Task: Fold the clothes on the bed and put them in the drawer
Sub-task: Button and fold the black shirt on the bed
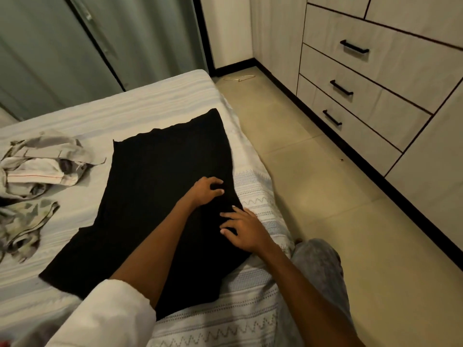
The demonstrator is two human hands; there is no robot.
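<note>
folding looks to be the step in hand: black garment [155, 196] lies spread flat on the bed [155, 101], near its floor-side edge, unfolded. left hand [205, 190] rests on the garment's right side, fingers curled as if pinching cloth, though i cannot tell if it truly grips. right hand [244, 230] lies open, fingers spread, pressing the garment's right edge. next move likely needs one edge lifted and carried across. crumpled clothes [37, 166] wait left of the garment; drawers [350, 88], all closed, stand across the floor.
</note>
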